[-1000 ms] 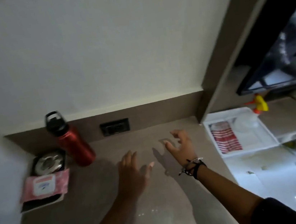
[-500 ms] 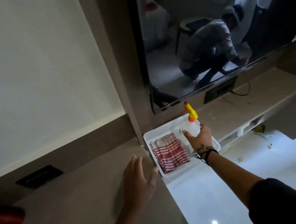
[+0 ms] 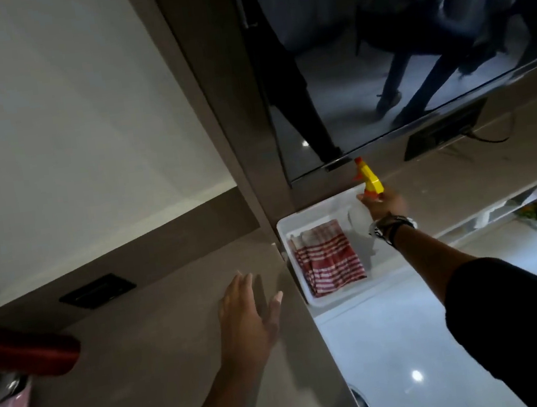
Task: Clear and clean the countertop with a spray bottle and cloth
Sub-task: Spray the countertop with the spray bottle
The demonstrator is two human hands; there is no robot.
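The spray bottle [image 3: 366,190] stands in the white tray [image 3: 300,223], beside the striped cloth [image 3: 327,258]. The right hand [image 3: 385,203] has its grip around the bottle's neck. The left hand [image 3: 247,322] is spread wide over the counter [image 3: 144,356], holding nothing. The bottle could slip or bump the screen [image 3: 410,48] just above if it comes up too fast.

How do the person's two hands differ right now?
The right hand reaches into the white tray and grips the spray bottle; the left hand is open, fingers spread, over the countertop. The right wrist wears bracelets; the left is bare.
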